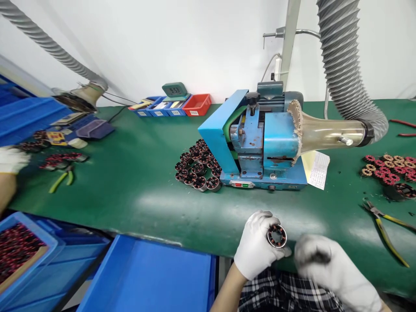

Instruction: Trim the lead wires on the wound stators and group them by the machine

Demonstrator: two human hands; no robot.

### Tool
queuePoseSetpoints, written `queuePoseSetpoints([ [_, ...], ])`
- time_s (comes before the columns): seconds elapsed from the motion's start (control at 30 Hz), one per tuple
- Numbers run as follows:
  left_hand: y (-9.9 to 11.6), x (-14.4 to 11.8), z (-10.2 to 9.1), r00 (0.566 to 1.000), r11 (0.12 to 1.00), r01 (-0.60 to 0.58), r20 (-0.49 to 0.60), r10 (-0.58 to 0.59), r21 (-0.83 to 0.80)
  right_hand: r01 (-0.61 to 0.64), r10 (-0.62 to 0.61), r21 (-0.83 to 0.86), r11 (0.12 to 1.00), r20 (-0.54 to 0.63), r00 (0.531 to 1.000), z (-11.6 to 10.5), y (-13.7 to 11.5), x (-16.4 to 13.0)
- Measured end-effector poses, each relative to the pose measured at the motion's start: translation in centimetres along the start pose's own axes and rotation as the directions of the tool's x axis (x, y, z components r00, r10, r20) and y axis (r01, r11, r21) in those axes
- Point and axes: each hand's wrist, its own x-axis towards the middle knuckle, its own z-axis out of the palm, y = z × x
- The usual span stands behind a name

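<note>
Stator ring of steel with copper-red windings (277, 235) sits low and right of centre in our head view, clamped in our white-gloved left hand (256, 247). We judge it small, dense and rigid; the smooth outer rim is the place to grip, sparing the fragile wire. Our gloved right hand (328, 266) is blurred; we cannot tell its grip.
</note>
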Motion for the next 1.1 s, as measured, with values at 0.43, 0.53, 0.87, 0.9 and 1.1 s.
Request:
queuePoseSetpoints([
  [0.43, -0.3, -0.6, 0.5, 0.999, 0.999, -0.042, -0.013, 0.042, 0.008, -0.362, 0.382, 0.466, 0.808, 0.053, 0.922, 1.0, 2.7, 2.0],
  [0.53, 0.2, -0.7, 0.8, 0.999, 0.996, -0.034, -0.014, 0.035, 0.082, -0.130, 0.257, 0.677, 0.724, -0.091, 0.962, -0.2, 2.3, 1.9],
  [0.87, 0.1, -0.2, -0.6, 0.972, 0.996, -0.074, 0.226, 0.060, 0.056, 0.026, -0.039, -0.115, 0.993, -0.111, 0.993, -0.5, 3.9, 1.3],
  [0.9, 0.1, -0.1, -0.3, 0.979, 0.995, -0.077, 0.194, 0.063, 0.064, 0.067, -0.085, -0.162, 0.985, -0.107, 0.991, -0.3, 4.0, 1.3],
  [1.1, 0.7, -0.1, 1.3, 0.995, 0.982, -0.101, 0.030, 0.098, 0.158, -0.080, 0.119, 0.134, 0.988, -0.310, 0.943, 0.5, 4.1, 2.5],
])
